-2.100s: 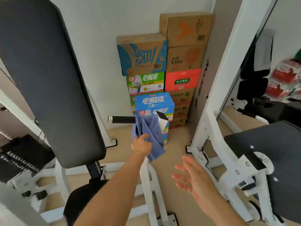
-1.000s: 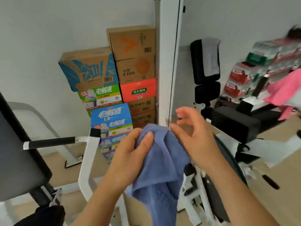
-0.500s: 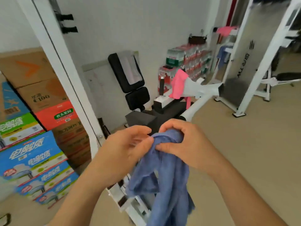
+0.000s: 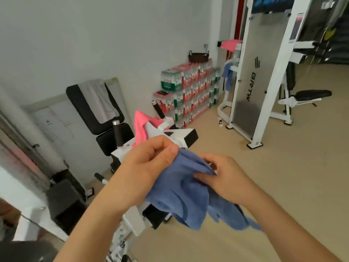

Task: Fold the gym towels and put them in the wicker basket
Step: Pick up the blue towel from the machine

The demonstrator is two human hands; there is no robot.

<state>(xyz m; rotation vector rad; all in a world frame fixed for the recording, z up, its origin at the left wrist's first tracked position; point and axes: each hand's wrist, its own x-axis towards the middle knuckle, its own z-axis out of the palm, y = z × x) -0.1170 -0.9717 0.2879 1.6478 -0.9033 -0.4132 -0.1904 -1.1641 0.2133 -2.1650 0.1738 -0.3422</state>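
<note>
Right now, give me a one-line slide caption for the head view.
Left hand and right hand grip a crumpled blue towel; the wicker basket sits on stacked bottled-water cases across the gym.

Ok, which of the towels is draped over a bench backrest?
The grey towel, on the black backrest by the wall. The nearest pink towel hangs on a machine arm; the near blue towel is in the left hand and right hand.

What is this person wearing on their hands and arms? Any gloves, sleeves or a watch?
Nothing that shows. The left hand and right hand are bare, with no gloves or rings visible. Both forearms, left and right, are uncovered down to the picture's edge, with no sleeve, watch or wristband. Anything worn higher up is out of view.
</note>
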